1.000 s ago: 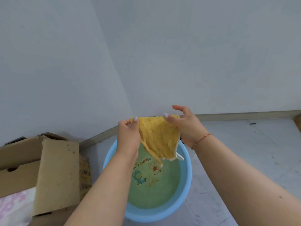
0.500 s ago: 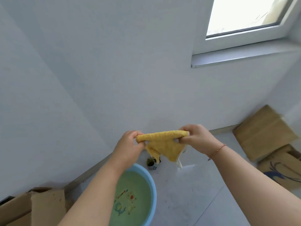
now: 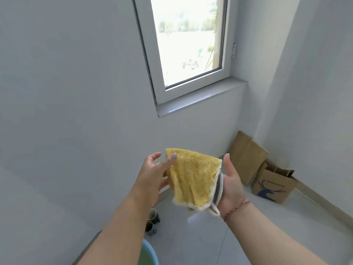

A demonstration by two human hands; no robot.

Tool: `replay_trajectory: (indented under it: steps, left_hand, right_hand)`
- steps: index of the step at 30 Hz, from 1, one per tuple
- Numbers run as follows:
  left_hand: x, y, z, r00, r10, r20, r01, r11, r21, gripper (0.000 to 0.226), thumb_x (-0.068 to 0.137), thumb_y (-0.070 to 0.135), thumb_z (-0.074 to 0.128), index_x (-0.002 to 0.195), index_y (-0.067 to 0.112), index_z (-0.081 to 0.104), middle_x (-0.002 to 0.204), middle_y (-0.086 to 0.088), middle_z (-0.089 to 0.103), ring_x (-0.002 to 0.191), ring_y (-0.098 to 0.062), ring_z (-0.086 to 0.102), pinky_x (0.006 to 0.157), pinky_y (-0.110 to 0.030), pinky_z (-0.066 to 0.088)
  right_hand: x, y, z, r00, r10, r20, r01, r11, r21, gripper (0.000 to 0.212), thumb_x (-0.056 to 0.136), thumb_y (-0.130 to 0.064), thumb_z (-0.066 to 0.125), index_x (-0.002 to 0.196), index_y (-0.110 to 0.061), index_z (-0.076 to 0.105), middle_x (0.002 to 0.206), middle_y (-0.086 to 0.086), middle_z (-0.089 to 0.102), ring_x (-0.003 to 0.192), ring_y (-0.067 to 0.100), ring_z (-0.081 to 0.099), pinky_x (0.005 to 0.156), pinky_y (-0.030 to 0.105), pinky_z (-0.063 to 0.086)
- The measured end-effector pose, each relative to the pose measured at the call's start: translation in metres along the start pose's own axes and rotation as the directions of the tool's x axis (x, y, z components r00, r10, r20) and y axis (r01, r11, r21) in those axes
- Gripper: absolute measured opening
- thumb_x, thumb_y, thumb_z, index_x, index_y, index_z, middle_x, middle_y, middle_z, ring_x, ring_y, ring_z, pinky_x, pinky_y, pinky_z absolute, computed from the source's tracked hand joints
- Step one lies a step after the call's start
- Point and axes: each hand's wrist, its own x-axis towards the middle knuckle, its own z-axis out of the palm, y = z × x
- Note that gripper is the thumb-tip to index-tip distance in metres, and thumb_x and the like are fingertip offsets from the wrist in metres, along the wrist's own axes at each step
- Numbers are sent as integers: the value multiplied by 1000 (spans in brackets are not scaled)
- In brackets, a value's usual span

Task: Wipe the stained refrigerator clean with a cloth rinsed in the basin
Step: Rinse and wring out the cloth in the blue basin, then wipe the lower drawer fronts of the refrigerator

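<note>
The yellow cloth (image 3: 193, 176) with a white edge and a small loop hangs folded in the air between my hands, at chest height. My left hand (image 3: 152, 175) pinches its upper left corner, one finger in front and the others behind. My right hand (image 3: 232, 181) carries the cloth's right side on its palm, thumb pointing up. Only a slice of the blue basin (image 3: 150, 252) with greenish water shows at the bottom edge, below my left forearm. No refrigerator is in view.
Two small dark cups (image 3: 152, 219) stand on the floor by the wall. Flat cardboard (image 3: 246, 155) and a brown paper bag (image 3: 273, 186) lean in the right corner. A window (image 3: 189, 41) with a grey sill is ahead.
The view has swung up and right, away from the basin toward the window. The cloth came up out of the basin, was folded, and now rests on my right palm.
</note>
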Motion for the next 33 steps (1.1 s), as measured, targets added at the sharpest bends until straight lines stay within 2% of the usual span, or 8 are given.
replay_trajectory:
  steps: [5,9,13,15,19,23,28,33]
  left_hand:
    - [-17,-10,36,976,-90,199,12,932,362,92,59,26,86,138,20,39,107,-12,70,94,-27,70,89,-53,53]
    - [-32,-8,52,932,-84,352,51,993,102,57,76,1,76,126,8,51,93,-16,70,81,-28,68,69,-38,58]
    - [-50,-20,91,893,-97,440,76,995,66,59,67,5,77,122,2,55,97,-19,69,86,-32,65,82,-43,51]
    - [-65,-29,123,857,-119,502,75,991,107,44,76,1,74,117,1,59,99,-19,70,87,-31,66,82,-42,54]
    - [-97,-52,191,754,-186,630,32,968,247,23,88,11,63,109,3,67,97,-15,70,83,-25,66,71,-35,56]
    - [-128,-73,265,754,-227,616,-5,936,352,27,93,30,59,109,10,66,102,-7,68,93,-17,62,83,-33,50]
    - [-169,-92,354,700,-266,663,-35,914,404,30,96,39,52,109,16,67,114,0,68,112,-12,55,97,-36,41]
    - [-212,-103,446,674,-181,716,-107,935,338,34,100,39,43,117,18,62,122,3,63,116,-13,51,101,-38,39]
  right_hand:
    - [-47,-15,-1,969,-125,-211,141,988,63,55,92,-38,41,124,4,56,121,29,60,100,47,64,76,64,48]
    - [-93,-18,-9,927,-249,-281,298,944,145,48,94,-37,40,123,-2,56,111,28,65,88,47,67,67,67,48]
    - [-141,-14,-10,888,-381,-259,421,899,123,57,91,-46,47,126,-3,55,124,28,59,111,50,57,89,69,41]
    - [-178,-13,-12,831,-472,-295,519,849,103,56,89,-41,52,129,-2,53,126,27,58,115,48,56,94,65,41]
    - [-258,-17,-21,689,-578,-437,662,748,54,46,91,-40,51,113,-1,62,110,24,68,93,41,68,81,55,52]
    - [-335,-19,-50,505,-603,-618,772,635,11,57,78,-49,64,120,-9,63,117,22,66,112,44,59,101,67,32]
    - [-432,-22,-68,253,-609,-751,883,463,-79,54,83,-51,60,117,-9,64,108,20,70,105,41,63,96,61,42]
    - [-518,-38,-85,95,-601,-794,916,366,-167,49,85,-49,59,116,-12,65,105,17,72,103,38,65,91,58,46]
